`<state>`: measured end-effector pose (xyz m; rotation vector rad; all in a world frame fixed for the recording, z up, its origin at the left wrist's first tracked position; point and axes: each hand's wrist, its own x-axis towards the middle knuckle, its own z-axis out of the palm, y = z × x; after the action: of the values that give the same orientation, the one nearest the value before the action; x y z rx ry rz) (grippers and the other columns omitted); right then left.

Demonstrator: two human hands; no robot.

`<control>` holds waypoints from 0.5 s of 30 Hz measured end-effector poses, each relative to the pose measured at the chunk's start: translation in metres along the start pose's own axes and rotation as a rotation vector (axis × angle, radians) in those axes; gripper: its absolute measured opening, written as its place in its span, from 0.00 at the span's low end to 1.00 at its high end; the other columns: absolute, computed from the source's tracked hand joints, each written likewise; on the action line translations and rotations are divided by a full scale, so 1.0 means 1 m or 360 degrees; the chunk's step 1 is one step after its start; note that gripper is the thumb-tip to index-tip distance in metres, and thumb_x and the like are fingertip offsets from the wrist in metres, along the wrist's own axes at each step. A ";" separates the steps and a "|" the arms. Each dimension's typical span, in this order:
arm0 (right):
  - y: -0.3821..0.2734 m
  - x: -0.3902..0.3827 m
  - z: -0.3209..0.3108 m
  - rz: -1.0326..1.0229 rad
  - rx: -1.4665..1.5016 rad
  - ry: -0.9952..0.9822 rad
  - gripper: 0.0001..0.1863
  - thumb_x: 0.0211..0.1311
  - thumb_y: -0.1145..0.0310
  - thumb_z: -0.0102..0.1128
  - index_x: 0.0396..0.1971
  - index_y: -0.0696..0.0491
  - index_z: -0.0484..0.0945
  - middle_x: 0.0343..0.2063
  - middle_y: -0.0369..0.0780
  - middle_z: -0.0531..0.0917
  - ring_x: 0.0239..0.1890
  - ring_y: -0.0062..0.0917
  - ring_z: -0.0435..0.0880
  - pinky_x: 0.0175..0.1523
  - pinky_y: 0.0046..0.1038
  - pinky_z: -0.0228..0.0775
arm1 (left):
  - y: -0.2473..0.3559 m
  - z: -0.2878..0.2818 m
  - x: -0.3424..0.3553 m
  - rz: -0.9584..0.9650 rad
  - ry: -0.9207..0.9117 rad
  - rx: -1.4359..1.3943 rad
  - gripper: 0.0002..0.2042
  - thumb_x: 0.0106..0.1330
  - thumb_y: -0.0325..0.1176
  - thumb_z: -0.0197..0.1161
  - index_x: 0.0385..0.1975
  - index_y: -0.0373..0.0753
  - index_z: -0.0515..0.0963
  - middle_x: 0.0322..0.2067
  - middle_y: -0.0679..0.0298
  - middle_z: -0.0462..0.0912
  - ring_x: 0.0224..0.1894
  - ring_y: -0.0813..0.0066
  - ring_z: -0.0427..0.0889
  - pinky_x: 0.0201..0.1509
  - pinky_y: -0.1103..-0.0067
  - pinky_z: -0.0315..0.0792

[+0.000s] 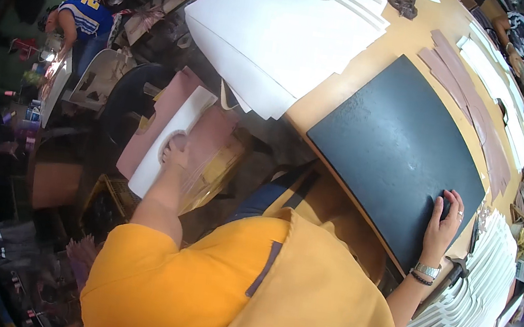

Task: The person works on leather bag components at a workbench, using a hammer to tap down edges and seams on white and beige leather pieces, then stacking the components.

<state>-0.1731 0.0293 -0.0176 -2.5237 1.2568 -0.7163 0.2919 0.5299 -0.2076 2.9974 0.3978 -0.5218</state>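
My left hand (176,153) reaches out to the left with curled fingers at the round cutout of a long white panel (156,162). The panel lies over dusty-pink sheets (147,143), beside clear yellowish plastic wrapping (216,172). On the right, my right hand (444,226) rests on a black board (400,154), its fingers apart and slightly bent. A dark patch shows between its thumb and fingers; whether that is an object or the board itself is unclear. The board lies on the wooden table (330,87) at the edge nearest me.
Large white sheets (278,35) overhang the table's left edge. Pink strips (469,101) lie beyond the board. Fanned white pieces (464,299) and a black-handled tool (456,272) are at my right. A person in a blue jersey (87,16) works at the far left.
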 end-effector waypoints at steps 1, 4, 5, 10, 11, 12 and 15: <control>0.001 0.000 0.000 0.0011 -0.0001 -0.0002 0.15 0.71 0.63 0.58 0.48 0.58 0.79 0.56 0.47 0.78 0.60 0.42 0.74 0.65 0.38 0.63 | 0.004 -0.018 0.002 -0.0005 -0.0079 0.0253 0.44 0.62 0.70 0.54 0.74 0.51 0.56 0.73 0.47 0.54 0.76 0.48 0.48 0.75 0.48 0.49; -0.001 0.001 0.001 -0.0025 0.0011 -0.0020 0.15 0.70 0.63 0.59 0.48 0.59 0.79 0.56 0.48 0.78 0.60 0.42 0.74 0.65 0.38 0.63 | -0.021 -0.048 0.037 0.0100 0.0037 0.0778 0.46 0.60 0.69 0.57 0.74 0.48 0.58 0.73 0.51 0.55 0.76 0.49 0.49 0.74 0.44 0.49; 0.000 0.001 0.002 -0.0032 0.0014 -0.0021 0.15 0.70 0.63 0.59 0.48 0.59 0.79 0.56 0.48 0.78 0.60 0.42 0.74 0.65 0.38 0.63 | -0.031 -0.056 0.061 0.0168 0.0032 0.0914 0.46 0.59 0.69 0.58 0.74 0.48 0.57 0.74 0.53 0.54 0.77 0.50 0.48 0.73 0.41 0.48; -0.002 -0.001 0.001 -0.0059 -0.0031 0.0020 0.14 0.68 0.65 0.61 0.47 0.59 0.79 0.54 0.49 0.79 0.58 0.42 0.76 0.64 0.38 0.64 | -0.007 -0.060 0.056 -0.0063 0.0088 0.0471 0.44 0.60 0.66 0.60 0.73 0.49 0.59 0.75 0.52 0.52 0.77 0.51 0.47 0.74 0.44 0.45; -0.002 0.000 0.002 -0.0058 -0.0016 0.0016 0.14 0.68 0.66 0.61 0.47 0.59 0.79 0.54 0.49 0.79 0.58 0.43 0.76 0.64 0.38 0.65 | -0.006 -0.047 0.062 -0.0176 0.0042 0.0424 0.43 0.60 0.65 0.61 0.73 0.49 0.60 0.75 0.52 0.53 0.77 0.51 0.48 0.75 0.45 0.45; -0.001 -0.001 0.001 -0.0041 -0.0011 0.0026 0.14 0.67 0.66 0.62 0.47 0.59 0.79 0.53 0.49 0.79 0.58 0.43 0.76 0.63 0.38 0.65 | -0.004 -0.034 0.067 -0.0120 0.0192 0.0263 0.41 0.62 0.63 0.59 0.73 0.49 0.61 0.74 0.51 0.54 0.77 0.50 0.49 0.76 0.47 0.45; -0.005 -0.001 0.000 -0.0045 0.0023 0.0045 0.13 0.65 0.68 0.63 0.46 0.59 0.79 0.52 0.50 0.79 0.56 0.43 0.77 0.62 0.38 0.66 | 0.044 -0.018 0.074 0.0398 0.0778 -0.0466 0.35 0.69 0.57 0.56 0.71 0.45 0.63 0.72 0.49 0.58 0.75 0.48 0.52 0.76 0.52 0.44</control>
<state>-0.1698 0.0332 -0.0161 -2.5330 1.2228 -0.7668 0.3764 0.5070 -0.2150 2.7943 0.1040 0.2743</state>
